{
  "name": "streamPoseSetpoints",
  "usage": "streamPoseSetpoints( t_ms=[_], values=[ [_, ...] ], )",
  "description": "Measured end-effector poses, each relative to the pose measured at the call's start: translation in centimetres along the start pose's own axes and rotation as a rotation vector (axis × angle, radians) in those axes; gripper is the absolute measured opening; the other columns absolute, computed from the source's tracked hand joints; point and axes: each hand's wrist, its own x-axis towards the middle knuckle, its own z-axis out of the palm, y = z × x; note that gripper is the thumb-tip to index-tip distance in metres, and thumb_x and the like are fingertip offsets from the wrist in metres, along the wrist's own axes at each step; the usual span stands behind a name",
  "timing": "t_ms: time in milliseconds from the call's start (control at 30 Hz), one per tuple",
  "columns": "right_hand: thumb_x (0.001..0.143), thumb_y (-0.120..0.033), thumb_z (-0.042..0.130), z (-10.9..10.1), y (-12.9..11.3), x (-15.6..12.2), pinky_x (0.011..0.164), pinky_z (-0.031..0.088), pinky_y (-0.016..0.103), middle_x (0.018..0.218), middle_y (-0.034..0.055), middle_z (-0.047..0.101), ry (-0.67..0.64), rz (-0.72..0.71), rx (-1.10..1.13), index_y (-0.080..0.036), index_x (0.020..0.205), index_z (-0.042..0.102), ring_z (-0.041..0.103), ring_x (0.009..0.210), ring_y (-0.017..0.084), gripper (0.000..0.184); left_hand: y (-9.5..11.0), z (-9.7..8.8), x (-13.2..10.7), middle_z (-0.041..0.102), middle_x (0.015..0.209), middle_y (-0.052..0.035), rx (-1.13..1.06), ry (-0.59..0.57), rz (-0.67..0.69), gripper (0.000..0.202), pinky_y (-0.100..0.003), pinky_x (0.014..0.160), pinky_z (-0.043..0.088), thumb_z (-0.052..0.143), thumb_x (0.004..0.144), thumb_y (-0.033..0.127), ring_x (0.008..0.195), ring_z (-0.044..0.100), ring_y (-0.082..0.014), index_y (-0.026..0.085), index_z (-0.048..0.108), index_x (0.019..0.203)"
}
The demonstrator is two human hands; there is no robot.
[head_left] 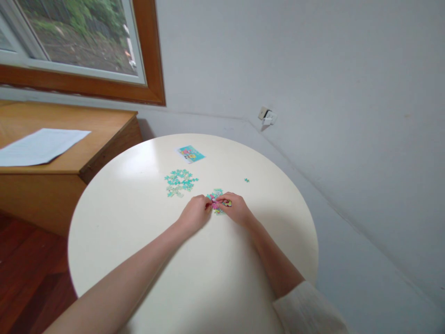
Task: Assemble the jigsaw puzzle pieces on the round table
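Observation:
My left hand (197,209) is closed in a pinch at the left side of a small cluster of joined jigsaw pieces (218,192), coloured teal, pink and yellow. From the right, my right hand (236,208) pinches at the same cluster, thumb and forefinger on a pink part. The fingertips nearly meet, and they hide much of the cluster and the exact pieces gripped. Loose teal and pale green jigsaw pieces (181,178) are spread just beyond my left hand. One single puzzle piece (246,180) lies apart, beyond my right hand.
A picture card (191,154) in teal, pink and yellow lies toward the far edge of the round white table (114,222). Left of it stands a wooden desk (104,121) with a paper sheet (45,146). A wall socket with a plug (267,117) is behind, right.

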Motion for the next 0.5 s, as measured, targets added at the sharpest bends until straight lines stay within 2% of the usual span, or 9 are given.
streamPoseSetpoints(
  t_ms=[500],
  values=[
    [0.070,-0.017,0.066,0.25,-0.56,0.02,0.067,0.045,0.026,0.077,0.0028,0.064,-0.001,0.036,-0.083,-0.019,0.079,0.069,0.056,0.072,0.013,0.010,-0.35,0.65,-0.06,0.061,0.074,-0.0069,0.013,0.031,0.018,0.023,-0.023,0.061,0.038,0.047,0.080,0.013,0.066,0.055,-0.0139,0.014,0.070,0.076]
  ],
)
